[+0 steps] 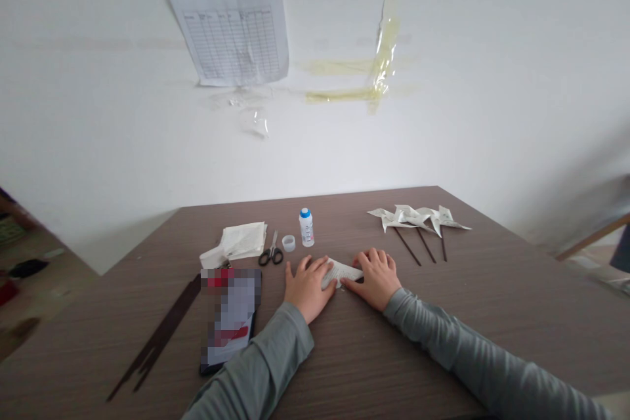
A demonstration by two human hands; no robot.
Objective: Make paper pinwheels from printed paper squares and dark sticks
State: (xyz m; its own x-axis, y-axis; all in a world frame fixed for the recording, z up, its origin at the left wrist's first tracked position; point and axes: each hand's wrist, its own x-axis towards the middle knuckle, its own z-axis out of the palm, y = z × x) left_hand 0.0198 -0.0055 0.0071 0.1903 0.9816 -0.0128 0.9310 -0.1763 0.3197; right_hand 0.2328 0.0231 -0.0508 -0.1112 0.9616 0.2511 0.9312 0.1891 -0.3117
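Pinching paper in front of the bottle: left hand, right hand, both clamped! Scissors lie left of the bottle.

paper on table | bottle behind it | pinwheels to right | phone to left

Soft light covers the wall — the tape glints, the screen is pixelated.

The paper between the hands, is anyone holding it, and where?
The paper, at both ends: left hand at the left, right hand at the right. Pinched or just pressed, I can't tell.
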